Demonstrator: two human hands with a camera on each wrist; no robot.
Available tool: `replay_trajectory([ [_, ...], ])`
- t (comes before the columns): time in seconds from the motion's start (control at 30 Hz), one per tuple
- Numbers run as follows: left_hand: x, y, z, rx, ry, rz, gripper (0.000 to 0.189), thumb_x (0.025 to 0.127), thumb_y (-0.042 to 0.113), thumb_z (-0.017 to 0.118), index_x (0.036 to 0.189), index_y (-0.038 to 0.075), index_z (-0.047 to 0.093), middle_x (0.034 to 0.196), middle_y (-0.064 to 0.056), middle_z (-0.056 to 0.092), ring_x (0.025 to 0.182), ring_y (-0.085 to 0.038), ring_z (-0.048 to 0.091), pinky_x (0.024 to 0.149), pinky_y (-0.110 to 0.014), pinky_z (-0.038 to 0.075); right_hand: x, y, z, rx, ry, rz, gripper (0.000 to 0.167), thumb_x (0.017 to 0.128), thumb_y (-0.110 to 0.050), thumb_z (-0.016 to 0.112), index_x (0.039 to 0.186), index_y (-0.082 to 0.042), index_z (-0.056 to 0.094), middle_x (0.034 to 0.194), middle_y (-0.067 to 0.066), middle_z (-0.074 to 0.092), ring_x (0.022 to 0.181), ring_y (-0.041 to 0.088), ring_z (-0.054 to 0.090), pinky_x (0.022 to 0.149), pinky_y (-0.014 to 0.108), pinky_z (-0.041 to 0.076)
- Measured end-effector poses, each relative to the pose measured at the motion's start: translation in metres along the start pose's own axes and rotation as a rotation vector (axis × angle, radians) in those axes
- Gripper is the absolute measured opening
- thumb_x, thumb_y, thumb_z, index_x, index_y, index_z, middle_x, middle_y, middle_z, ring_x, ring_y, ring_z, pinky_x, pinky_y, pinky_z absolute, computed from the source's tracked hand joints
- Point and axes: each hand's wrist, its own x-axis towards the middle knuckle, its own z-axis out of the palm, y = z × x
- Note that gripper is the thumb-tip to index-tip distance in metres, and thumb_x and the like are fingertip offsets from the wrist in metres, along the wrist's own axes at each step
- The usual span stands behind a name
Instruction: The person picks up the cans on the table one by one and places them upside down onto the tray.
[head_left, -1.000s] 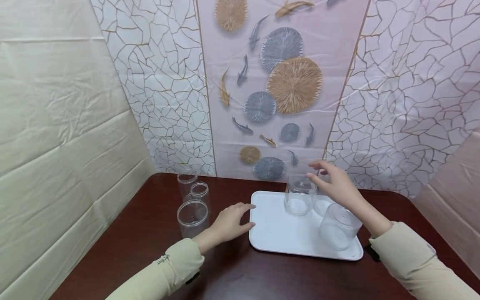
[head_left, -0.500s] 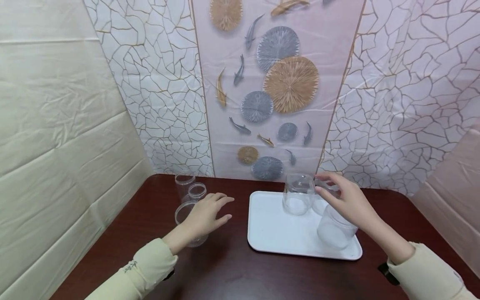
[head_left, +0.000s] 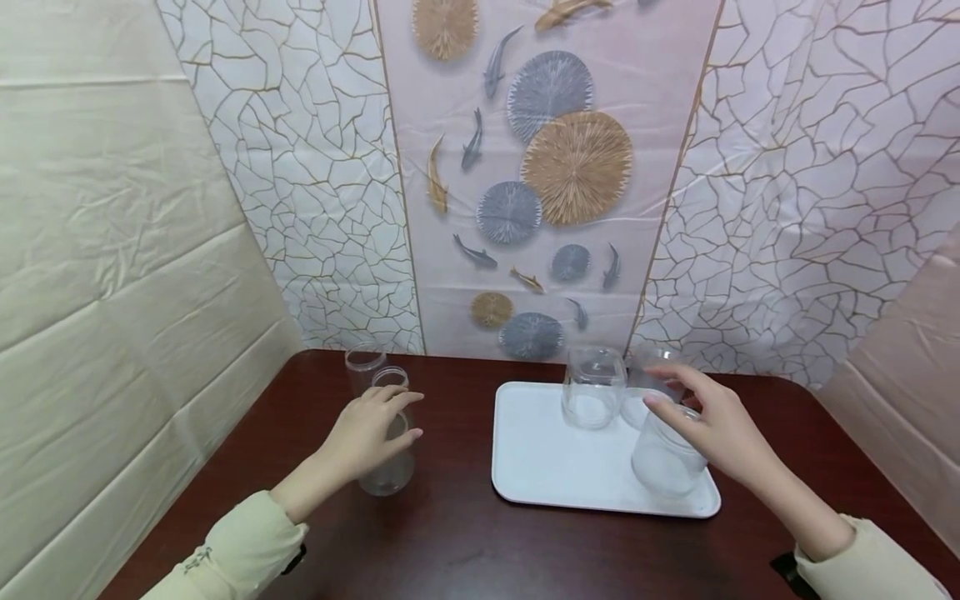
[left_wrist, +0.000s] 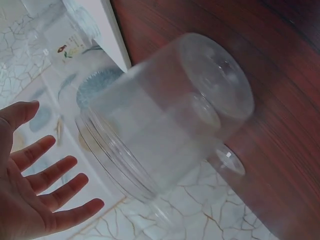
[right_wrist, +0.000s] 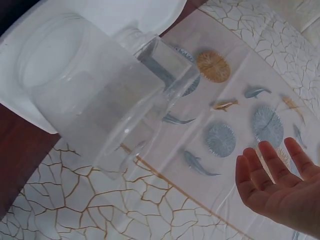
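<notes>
Hovering at the wide clear cylindrical jar (head_left: 386, 477): left hand (head_left: 356, 433), fingers spread wide, holding nothing. Left wrist view shows a gap between fingertips and that jar's ridged rim. Jar stands upright, mouth up, on the dark red-brown wooden table (head_left: 465, 546), near end of the left group. Two more behind it: narrow clear cylindrical jar (head_left: 391, 379), and at the far left a tall clear cylindrical jar (head_left: 366, 371). Hand partly hides the near one.

Right hand (head_left: 712, 421) is over the right side of the white rectangular tray (head_left: 525, 450), thumb and fingers wide apart, also holding nothing. Nearest to it is the broad clear round jar (head_left: 666, 471), near right on the tray; right wrist view has hand and jar apart. Far side of tray: squarish clear jar (head_left: 592, 396), with a clear see-through container (head_left: 639, 387) just right of it, partly behind the fingers.

Backdrop: pale pink panel (head_left: 465, 333) with fish and discs, white crackle-pattern sheet (head_left: 330, 167) either side.
</notes>
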Motion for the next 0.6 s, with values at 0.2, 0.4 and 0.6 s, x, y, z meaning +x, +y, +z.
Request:
replay_trajectory([
  [0.2,-0.005,-0.012,-0.002,-0.018,-0.056,-0.055,0.045,0.079,0.035,0.073,0.118,0.015,0.064,0.118,-0.011,0.063,0.105,-0.034,0.059,0.072,-0.049,0.052,-0.01,0.008,-0.003,0.012,0.024,0.041,0.034,0.088,-0.018,0.066,0.121,-0.01,0.061,0.114,0.013,0.065,0.092,-0.022,0.041,0.072,0.013,0.046],
  [0.4,-0.008,-0.021,-0.005,-0.062,-0.134,-0.111,0.049,0.079,0.039,0.073,0.121,0.017,0.063,0.122,-0.013,0.06,0.108,-0.036,0.057,0.068,-0.051,0.052,-0.016,0.017,-0.002,0.026,0.05,0.066,0.032,0.088,-0.016,0.067,0.119,-0.01,0.062,0.112,0.015,0.066,0.091,-0.022,0.042,0.069,0.01,0.044],
  [0.6,-0.008,-0.025,-0.007,-0.088,-0.214,-0.134,0.054,0.079,0.042,0.073,0.125,0.018,0.06,0.125,-0.016,0.057,0.11,-0.038,0.056,0.07,-0.053,0.051,-0.019,0.022,0.001,0.022,0.048,0.079,0.031,0.089,-0.018,0.065,0.119,-0.008,0.061,0.11,0.015,0.066,0.09,-0.022,0.042,0.07,0.01,0.043],
])
